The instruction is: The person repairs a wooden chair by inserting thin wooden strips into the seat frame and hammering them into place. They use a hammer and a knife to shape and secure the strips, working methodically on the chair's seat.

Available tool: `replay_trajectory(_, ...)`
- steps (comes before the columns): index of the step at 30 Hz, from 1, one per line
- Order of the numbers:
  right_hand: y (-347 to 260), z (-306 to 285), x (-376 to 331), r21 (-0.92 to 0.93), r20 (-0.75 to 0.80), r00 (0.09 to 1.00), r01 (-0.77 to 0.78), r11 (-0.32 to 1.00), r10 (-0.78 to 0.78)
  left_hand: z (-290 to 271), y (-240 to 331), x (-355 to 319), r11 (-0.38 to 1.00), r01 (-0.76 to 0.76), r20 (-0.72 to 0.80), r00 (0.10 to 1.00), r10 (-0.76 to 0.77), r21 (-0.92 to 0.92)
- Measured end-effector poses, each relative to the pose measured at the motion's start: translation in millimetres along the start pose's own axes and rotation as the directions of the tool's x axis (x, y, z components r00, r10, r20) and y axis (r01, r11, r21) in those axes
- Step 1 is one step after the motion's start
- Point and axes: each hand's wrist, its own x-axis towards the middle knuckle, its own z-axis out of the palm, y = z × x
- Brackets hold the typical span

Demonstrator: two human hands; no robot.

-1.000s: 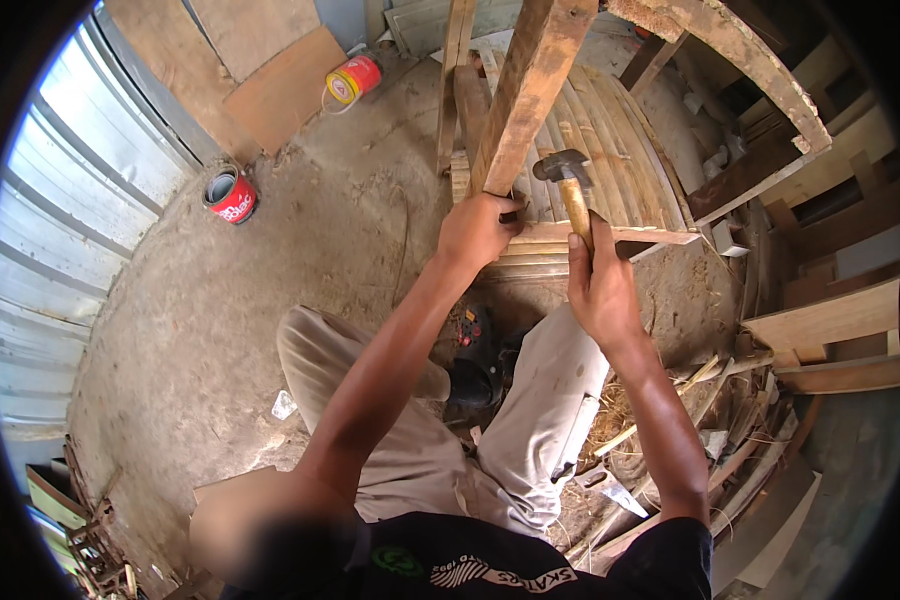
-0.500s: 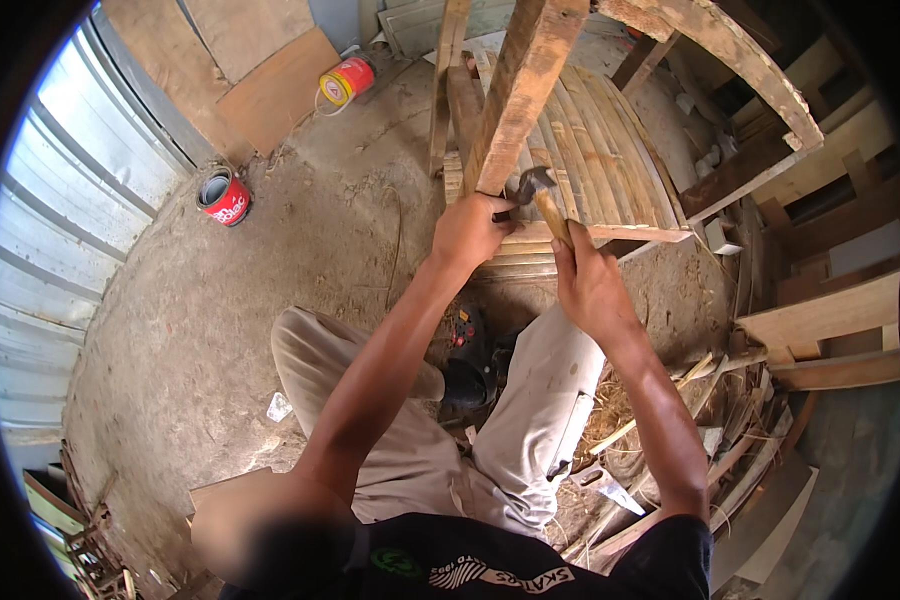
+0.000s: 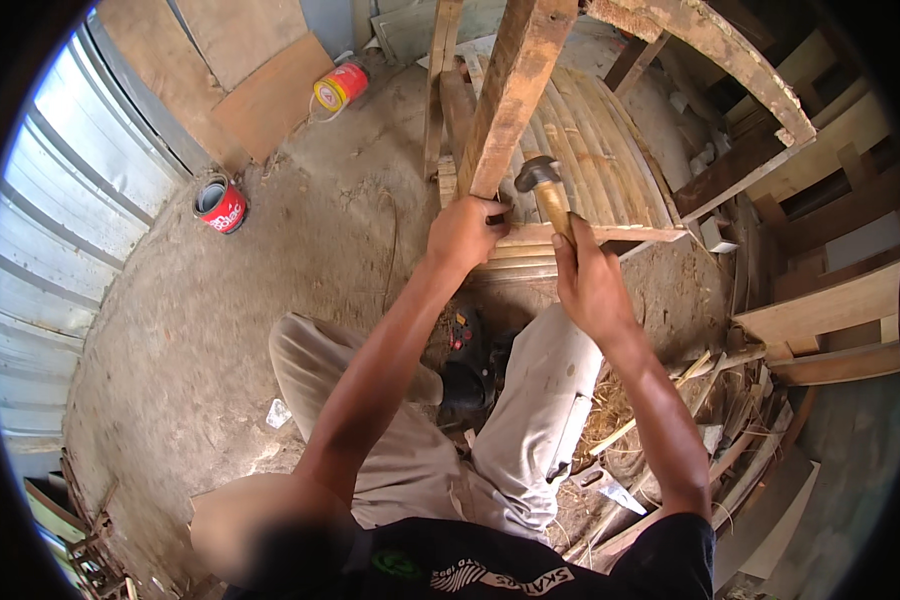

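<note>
My right hand (image 3: 595, 283) is wrapped round the wooden handle of a hammer (image 3: 550, 196). Its dark metal head is raised a little to the right of my left hand (image 3: 460, 237). That hand is closed at the lower end of an upright wooden post (image 3: 523, 90), fingers curled round the corner where it meets a crossbar (image 3: 610, 234). Whether a nail sits between those fingers is hidden. Post and crossbar belong to a wooden frame with a panel of bamboo slats (image 3: 595, 150) behind them.
Two red paint cans (image 3: 220, 205) (image 3: 340, 87) are on the concrete floor at left. A handsaw (image 3: 610, 490) lies among wood scraps by my right leg. A curved wooden rail (image 3: 715, 50) arches at upper right; a wooden frame (image 3: 825, 320) stands farther right.
The hammer head has moved up and away from my left hand, leaving a wider gap. My left hand stays at the foot of the post. The view has shifted slightly.
</note>
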Motion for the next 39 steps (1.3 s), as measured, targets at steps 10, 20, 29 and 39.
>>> replay_trajectory(10, -0.8, -0.9, 4.6, -0.064, 0.07, 0.998, 0.015, 0.998, -0.01, 2.3, -1.4, -1.3, 1.0, -0.016, -0.03, 0.999, 0.016, -0.021)
replay_trajectory(20, 9.4, 1.3, 4.7, -0.13, 0.049, 0.998, 0.031, 0.991, -0.025, 6.2, -4.3, 0.4, 1.0, 0.007, -0.069, 0.998, -0.006, 0.012)
replay_trajectory(29, -2.1, -11.8, -0.5, 0.22, 0.026, 0.966, -0.256, 0.941, 0.257, 11.6, -8.1, -7.1, 0.991, -0.101, -0.174, 0.978, 0.115, 0.086)
replay_trajectory(39, 10.0, -6.5, 1.2, 0.119, 0.006, 0.99, -0.143, 0.983, 0.143, 22.2, -2.9, -11.6, 0.937, -0.131, -0.268, 0.937, 0.223, 0.323)
